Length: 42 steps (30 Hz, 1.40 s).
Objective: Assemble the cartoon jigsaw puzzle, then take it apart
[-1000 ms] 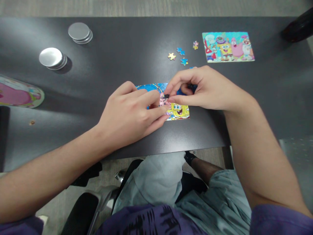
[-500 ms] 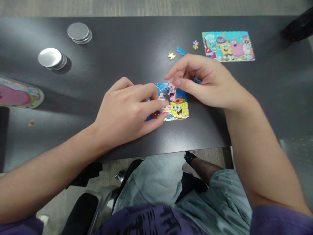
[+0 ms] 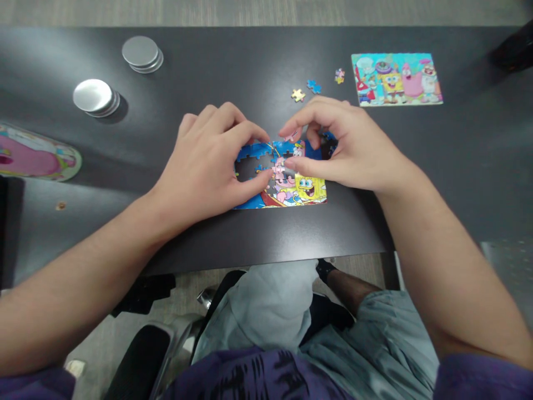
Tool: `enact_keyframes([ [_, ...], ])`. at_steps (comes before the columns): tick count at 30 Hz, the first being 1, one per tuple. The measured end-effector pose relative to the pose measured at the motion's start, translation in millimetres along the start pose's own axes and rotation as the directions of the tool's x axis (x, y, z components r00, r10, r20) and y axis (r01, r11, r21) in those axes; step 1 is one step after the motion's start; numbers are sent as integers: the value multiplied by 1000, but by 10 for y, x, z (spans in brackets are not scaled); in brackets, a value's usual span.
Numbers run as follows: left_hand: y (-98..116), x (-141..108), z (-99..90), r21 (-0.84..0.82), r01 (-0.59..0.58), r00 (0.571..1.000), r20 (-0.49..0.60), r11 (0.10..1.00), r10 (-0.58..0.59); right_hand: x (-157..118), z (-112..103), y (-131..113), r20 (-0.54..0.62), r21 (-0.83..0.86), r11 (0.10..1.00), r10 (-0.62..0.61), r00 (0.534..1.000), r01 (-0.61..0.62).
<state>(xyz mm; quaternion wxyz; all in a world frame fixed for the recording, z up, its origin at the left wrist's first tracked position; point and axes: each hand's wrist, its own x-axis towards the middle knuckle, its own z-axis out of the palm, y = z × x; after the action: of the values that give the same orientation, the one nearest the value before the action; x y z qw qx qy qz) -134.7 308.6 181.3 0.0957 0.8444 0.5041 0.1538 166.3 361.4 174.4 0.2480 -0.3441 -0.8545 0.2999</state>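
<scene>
A partly assembled jigsaw puzzle [image 3: 310,189] with gaps in its left and middle lies on the dark table. My left hand [image 3: 212,161] rests over its left side, thumb and index finger apart and touching the puzzle, with nothing held between them. Above the right part is my right hand [image 3: 341,144], thumb and index finger spread around the upper middle. A pink piece [image 3: 292,135] shows at the right index fingertip; whether it is gripped is unclear. Blue pieces [image 3: 328,139] are partly hidden under the right palm.
Loose pieces, one yellow [image 3: 298,95], one blue [image 3: 313,86] and one mixed-colour [image 3: 340,76], lie beyond my right hand. A picture card [image 3: 397,80] is at the back right. Two stacks of silver discs [image 3: 94,95] and a pink printed tin [image 3: 37,155] stand left.
My left hand has opened wider and shifted back, uncovering more of the puzzle's middle. My right hand's thumb has moved down and left, away from its index finger. The view has shifted slightly.
</scene>
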Motion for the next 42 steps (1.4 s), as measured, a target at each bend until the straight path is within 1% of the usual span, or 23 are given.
enact_keyframes([
  [3,-43,-12,-11,0,-6,999,37,1000,6,17,37,-35,14,-95,995,33,999,-32],
  [8,-51,-54,16,-21,-105,994,-17,994,104,38,58,-87,57,-122,989,87,995,-80],
  [10,-33,-69,54,-18,-113,993,-15,993,113,46,57,-75,65,-130,988,89,994,-80],
  [14,15,-87,103,-12,-100,995,12,995,101,60,55,-54,56,-140,990,36,998,-28],
  [18,51,-81,91,0,-97,995,8,995,97,66,46,-99,84,-178,981,97,992,-81],
  [20,35,-57,45,-2,-83,997,-4,997,83,65,45,-97,73,-172,982,97,993,-83],
  [24,-120,27,-101,14,-19,999,35,1000,19,60,48,-30,-11,-129,992,6,1000,-8],
  [27,-267,73,-160,15,-14,1000,16,1000,14,58,54,-2,-13,-151,988,29,1000,-30],
  [29,-318,83,-152,0,-30,1000,8,1000,30,58,68,8,-10,-167,985,33,999,-35],
  [31,-320,85,-125,-15,-41,999,0,999,41,61,86,17,-39,-156,988,-17,999,11],
  [33,-294,85,-97,-20,-35,999,4,999,35,65,95,15,-43,-146,989,-38,998,32],
  [37,-261,93,-60,-47,-17,1000,1,999,17,70,72,-37,21,-148,989,22,1000,-18],
  [42,-290,101,-12,-108,-17,1000,-25,994,15,70,60,-66,15,-135,991,21,1000,-19],
])
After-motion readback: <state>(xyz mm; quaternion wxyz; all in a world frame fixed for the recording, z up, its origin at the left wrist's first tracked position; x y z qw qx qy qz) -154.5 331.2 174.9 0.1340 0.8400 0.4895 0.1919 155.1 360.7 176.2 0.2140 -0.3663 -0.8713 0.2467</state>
